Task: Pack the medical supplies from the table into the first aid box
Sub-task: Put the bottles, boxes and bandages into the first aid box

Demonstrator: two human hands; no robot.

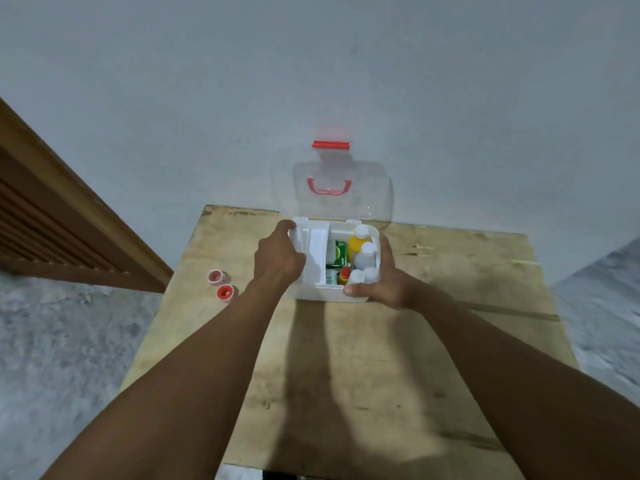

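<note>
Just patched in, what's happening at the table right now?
A person is packing a white first aid box on a wooden table. The left hand grips the inner tray at the box's left side; the right hand steadies the right front corner. The clear lid stands open. Bottles and a green carton are inside. Two small red-rimmed rolls remain on the table.

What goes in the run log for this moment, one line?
first aid box: lid open, partly packed | left hand: on inner tray | right hand: holding box | two red-capped items: on table
</note>
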